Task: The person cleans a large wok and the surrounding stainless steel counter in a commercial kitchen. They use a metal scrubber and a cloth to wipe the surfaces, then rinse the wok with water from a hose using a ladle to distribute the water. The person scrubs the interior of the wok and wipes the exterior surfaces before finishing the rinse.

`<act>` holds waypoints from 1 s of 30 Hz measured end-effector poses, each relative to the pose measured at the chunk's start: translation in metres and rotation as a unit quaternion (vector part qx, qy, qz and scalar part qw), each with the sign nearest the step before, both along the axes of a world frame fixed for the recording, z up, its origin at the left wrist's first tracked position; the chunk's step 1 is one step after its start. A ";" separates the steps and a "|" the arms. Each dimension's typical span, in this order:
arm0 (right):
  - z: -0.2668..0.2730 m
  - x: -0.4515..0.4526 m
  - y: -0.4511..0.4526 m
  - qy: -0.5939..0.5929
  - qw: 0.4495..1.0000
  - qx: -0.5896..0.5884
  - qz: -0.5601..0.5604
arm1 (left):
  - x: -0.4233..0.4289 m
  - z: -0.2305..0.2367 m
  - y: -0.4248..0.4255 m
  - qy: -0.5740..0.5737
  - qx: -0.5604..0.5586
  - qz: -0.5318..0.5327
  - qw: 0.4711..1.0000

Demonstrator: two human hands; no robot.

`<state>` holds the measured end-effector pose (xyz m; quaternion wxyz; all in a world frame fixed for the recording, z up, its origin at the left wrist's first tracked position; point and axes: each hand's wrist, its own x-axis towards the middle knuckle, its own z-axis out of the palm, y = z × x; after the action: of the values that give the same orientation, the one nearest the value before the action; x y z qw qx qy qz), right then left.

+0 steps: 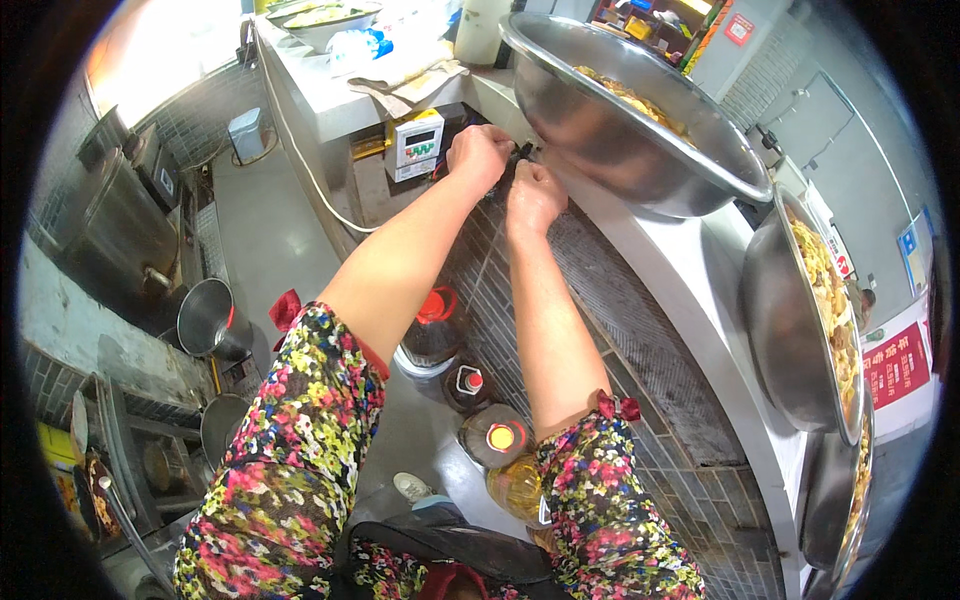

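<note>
Both arms reach forward to the inner corner of the counter. My left hand (478, 156) is curled, its fingertips pinched at a small black item (524, 151) beside the wall of the counter. Just right of it, my right hand (537, 193) is closed in a loose fist with its fingers against the same item. What this item is cannot be made out, as the fingers partly cover it. Left of my left hand sits a white and yellow control box (417, 146) with a small display and green buttons. A large steel basin (600, 112) of food stands on the ledge beyond my right hand.
More steel basins of food (799, 315) line the curved ledge (675, 262) on the right. Below my arms, large bottles (491, 435) and a red-lidded container (431, 330) stand on the floor. A white cable (319, 187) hangs from the counter. Left are a steel bucket (206, 322) and a large pot (120, 232).
</note>
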<state>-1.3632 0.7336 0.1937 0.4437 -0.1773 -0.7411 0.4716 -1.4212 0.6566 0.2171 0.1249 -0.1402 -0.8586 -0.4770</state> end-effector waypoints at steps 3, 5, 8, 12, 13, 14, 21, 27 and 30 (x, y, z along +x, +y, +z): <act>-0.011 -0.008 0.011 -0.044 0.996 0.032 -0.073 | 0.003 -0.010 0.010 -0.031 -0.040 -0.029 0.998; -0.022 -0.010 0.012 0.009 0.998 -0.055 0.025 | 0.020 -0.032 0.015 0.020 -0.012 0.000 1.000; -0.034 0.010 0.010 0.038 0.995 -0.076 0.055 | 0.071 -0.075 -0.013 0.117 -0.022 -0.041 0.992; -0.099 0.086 -0.040 -0.065 0.986 -0.127 0.084 | 0.189 -0.131 -0.118 0.114 -0.131 -0.116 0.978; -0.145 0.104 -0.031 -0.026 0.961 -0.187 0.205 | 0.220 -0.137 -0.143 0.066 -0.127 -0.142 0.979; -0.182 0.127 -0.040 -0.160 0.956 -0.157 0.190 | 0.251 -0.149 -0.169 0.011 -0.128 -0.163 0.978; -0.255 0.232 -0.270 -0.328 0.717 -0.092 0.608 | 0.402 -0.159 -0.376 -0.033 -0.104 0.170 0.979; -0.133 0.354 -0.507 -0.328 0.355 -0.100 0.870 | 0.597 -0.151 -0.467 0.012 -0.064 0.473 0.879; -0.136 0.356 -0.618 -0.398 0.301 -0.229 0.836 | 0.686 -0.137 -0.465 -0.064 -0.072 0.564 0.820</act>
<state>-1.0072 0.1161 0.0575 -0.5959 0.2768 -0.4401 0.6120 -0.7351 0.1917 0.0802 0.3064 0.3904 -0.8257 -0.2683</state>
